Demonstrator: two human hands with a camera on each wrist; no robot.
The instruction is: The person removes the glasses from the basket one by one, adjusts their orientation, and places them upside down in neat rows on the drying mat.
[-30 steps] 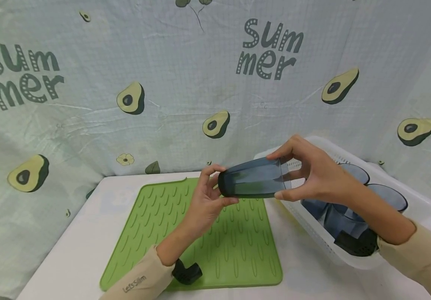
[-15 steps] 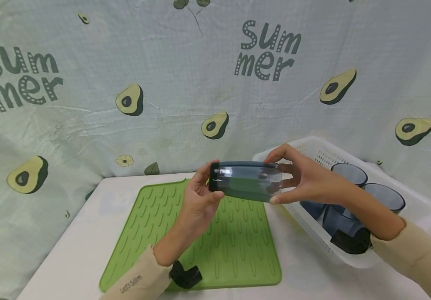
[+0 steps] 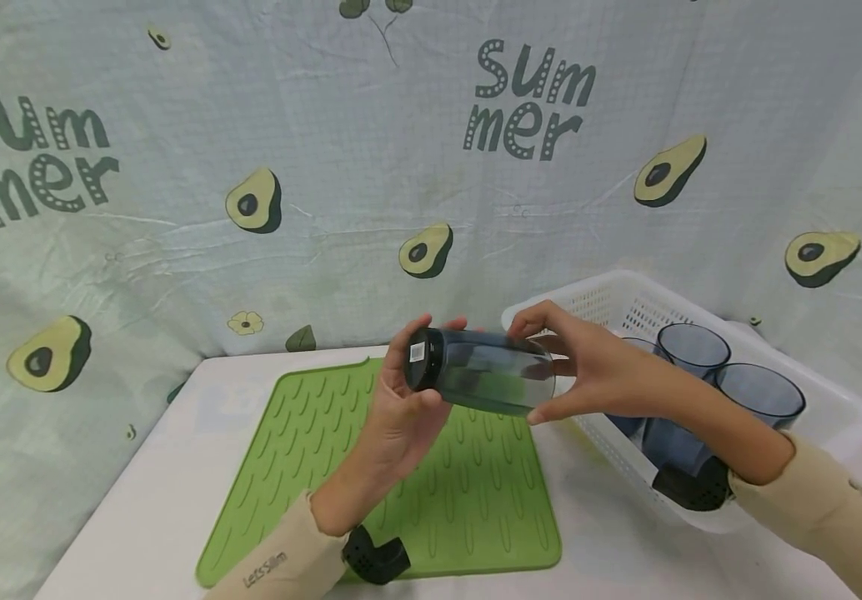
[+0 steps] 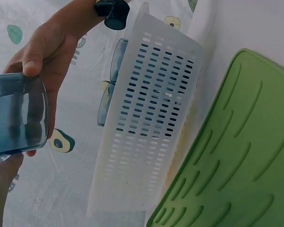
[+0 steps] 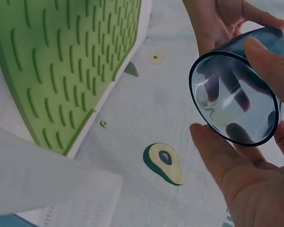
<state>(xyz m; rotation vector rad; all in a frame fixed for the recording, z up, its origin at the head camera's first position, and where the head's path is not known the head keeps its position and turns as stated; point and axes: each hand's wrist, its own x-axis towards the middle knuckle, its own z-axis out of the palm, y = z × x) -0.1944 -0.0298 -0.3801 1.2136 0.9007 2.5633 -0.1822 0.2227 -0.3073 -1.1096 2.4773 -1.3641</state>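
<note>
A blue-tinted drinking glass (image 3: 487,371) lies sideways in the air above the green mat (image 3: 476,500), its dark base with a small white label turned left. My left hand (image 3: 408,417) grips the base end, thumb below and fingers behind. At the rim end my right hand (image 3: 588,367) holds the glass between thumb and fingers. The right wrist view looks into the open mouth of the glass (image 5: 234,99), with fingers showing through its wall. In the left wrist view the rim end of the glass (image 4: 19,113) sits in the right hand (image 4: 47,56).
To the right a white perforated basket (image 3: 836,408) holds several similar blue glasses (image 3: 761,392), partly behind the right forearm. The ribbed mat lies on a white table (image 3: 153,492). A curtain (image 3: 356,125) printed with avocados hangs behind the table.
The glass has tipped and turned in both hands, so its labelled base now shows toward the head camera. Both hands have shifted slightly; the right one moved left and down.
</note>
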